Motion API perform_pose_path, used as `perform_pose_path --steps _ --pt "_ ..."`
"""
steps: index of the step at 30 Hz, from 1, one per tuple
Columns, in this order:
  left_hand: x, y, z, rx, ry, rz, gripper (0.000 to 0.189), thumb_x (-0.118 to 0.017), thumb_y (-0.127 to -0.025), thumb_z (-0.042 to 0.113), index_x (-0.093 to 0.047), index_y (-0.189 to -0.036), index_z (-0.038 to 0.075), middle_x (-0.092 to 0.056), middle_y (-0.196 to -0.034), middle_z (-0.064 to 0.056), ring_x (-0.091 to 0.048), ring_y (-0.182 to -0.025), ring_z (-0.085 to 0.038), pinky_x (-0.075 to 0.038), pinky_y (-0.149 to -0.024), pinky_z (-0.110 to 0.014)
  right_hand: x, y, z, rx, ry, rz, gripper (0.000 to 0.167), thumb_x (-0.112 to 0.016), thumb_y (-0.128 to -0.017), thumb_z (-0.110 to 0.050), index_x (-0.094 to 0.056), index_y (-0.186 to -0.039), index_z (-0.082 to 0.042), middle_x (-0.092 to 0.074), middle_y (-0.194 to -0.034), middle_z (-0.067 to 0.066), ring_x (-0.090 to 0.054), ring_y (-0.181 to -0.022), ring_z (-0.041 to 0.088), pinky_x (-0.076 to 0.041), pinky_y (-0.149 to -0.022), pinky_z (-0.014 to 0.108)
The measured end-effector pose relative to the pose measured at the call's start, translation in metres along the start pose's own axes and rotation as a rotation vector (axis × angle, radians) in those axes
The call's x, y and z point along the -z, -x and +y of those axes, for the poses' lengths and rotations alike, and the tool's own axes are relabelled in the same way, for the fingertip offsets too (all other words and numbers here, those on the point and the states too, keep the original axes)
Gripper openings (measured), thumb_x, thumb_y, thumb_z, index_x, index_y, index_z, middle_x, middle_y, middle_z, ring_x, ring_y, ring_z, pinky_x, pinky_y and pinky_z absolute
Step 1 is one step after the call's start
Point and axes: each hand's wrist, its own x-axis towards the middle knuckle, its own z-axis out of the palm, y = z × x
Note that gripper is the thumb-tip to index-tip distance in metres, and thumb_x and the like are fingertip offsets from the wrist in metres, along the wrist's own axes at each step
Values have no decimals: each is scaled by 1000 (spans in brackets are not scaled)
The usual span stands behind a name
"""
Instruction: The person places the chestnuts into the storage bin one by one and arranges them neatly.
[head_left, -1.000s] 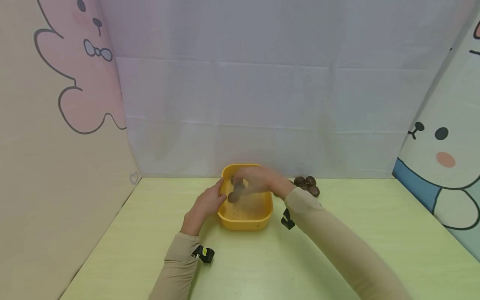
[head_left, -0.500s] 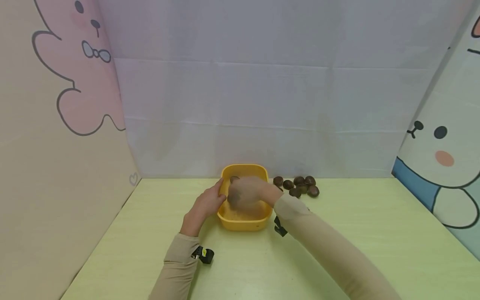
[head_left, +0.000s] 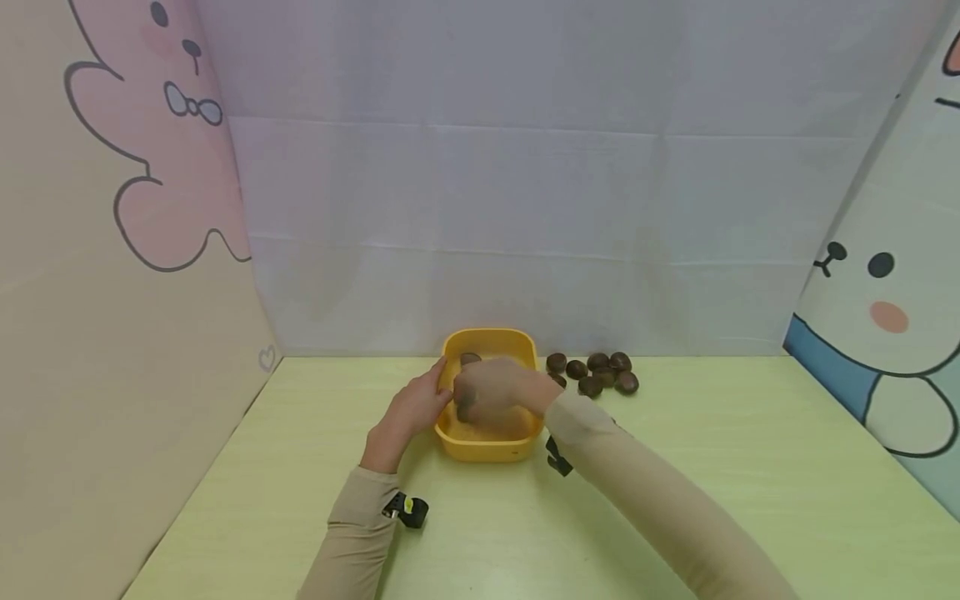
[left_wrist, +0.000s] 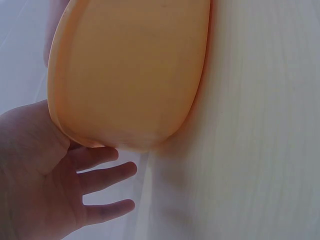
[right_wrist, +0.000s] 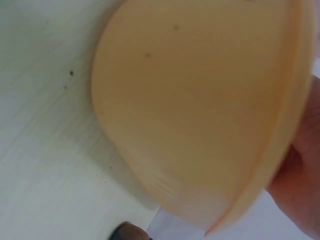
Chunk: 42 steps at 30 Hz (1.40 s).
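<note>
1. On my head feed, the right hand point(head_left: 495, 390) reaches down into the yellow tub point(head_left: 491, 452); it is blurred, and I cannot tell whether its fingers grip anything.
2. A dark shape point(head_left: 465, 402) lies at those fingertips, too smeared for me to count as one piece or several.
3. My right wrist camera doesn't settle it: the tub wall hides the fingers, and one brown piece is cut off at the bottom edge.
4. The left hand point(head_left: 416, 402) holds the tub's left rim, thumb over the edge; three fingers show straight on the left wrist feed.
5. I count one tub, standing on the pale table point(head_left: 525, 517) near the back cloth point(head_left: 465, 192).
6. Inside it I make out one separate brown piece point(head_left: 470, 358) by the far end, partly covered by the right hand.
7. Right of the tub I count eight brown rounded pieces point(head_left: 604, 377), one half hidden behind the right forearm.
8. Two sleeves, each with one black wrist device point(head_left: 411, 508).
</note>
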Motion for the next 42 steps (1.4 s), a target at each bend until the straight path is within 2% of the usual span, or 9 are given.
perform_pose_path --steps 2,6,9,13,16,21,29,36,42 --pt "0 0 0 2 -4 -2 64 -47 -98 20 -27 -158 9 -45 -73 -3 -42 -56 -17 -36 -53 -29 2 0 2 21 -9 8 7 -68 -88 -39 -70 -89 -33 -58 -81 -18 -52 -77 10 -42 -63 30" --pt "0 0 0 0 2 -5 64 -47 -98 20 -27 -158 8 -46 -73 -3 -42 -55 -16 -36 -53 -28 9 7 7 23 -59 34 19 -66 -87 -46 -71 -77 -31 -52 -77 -12 -47 -74 10 -37 -59 31" --pt "0 0 0 -1 16 -7 64 -48 -98 19 -27 -158 8 -47 -74 -4 -42 -56 -16 -37 -53 -28 15 17 14 10 -122 67 20 -63 -92 -42 -73 -85 -27 -58 -83 -9 -52 -78 10 -41 -67 32" --pt "1 0 -1 0 15 -6 64 -48 -98 20 -26 -158 8 -50 -78 -5 -44 -58 -17 -38 -55 -29 20 32 25 4 -170 123 16 -61 -97 -28 -73 -105 -22 -68 -98 -4 -59 -91 13 -47 -81 34" --pt "2 0 -2 -2 7 -4 65 -48 -98 20 -26 -158 8 -50 -78 -5 -44 -58 -17 -38 -55 -29 22 41 33 -17 -163 156 20 -65 -95 -26 -71 -112 -20 -67 -102 -5 -61 -94 15 -48 -82 36" --pt "4 1 -2 6 21 -12 66 -47 -98 20 -24 -158 8 -47 -75 -5 -43 -57 -16 -38 -54 -28 23 48 42 -34 -143 180 24 -66 -94 -27 -70 -115 -16 -66 -102 -4 -62 -95 19 -50 -81 37" --pt "4 2 0 15 25 -22 66 -46 -98 21 -23 -159 8 -53 -85 -7 -45 -59 -17 -39 -56 -29 27 62 55 -20 -147 258 21 -67 -94 -25 -71 -111 -15 -68 -100 -2 -65 -94 22 -50 -79 36" --pt "5 4 0 -9 31 -18 65 -46 -98 19 -24 -158 5 -44 -71 -3 -39 -53 -14 -37 -52 -27 30 73 65 -48 -175 284 18 -66 -95 -27 -71 -110 -19 -66 -99 -3 -64 -95 20 -51 -82 38" --pt "6 4 1 -8 31 -23 65 -46 -99 19 -23 -158 5 -43 -71 -2 -39 -53 -14 -36 -51 -27 28 77 72 -85 -181 308 20 -66 -94 -28 -72 -111 -17 -67 -100 -4 -63 -94 18 -51 -84 40"
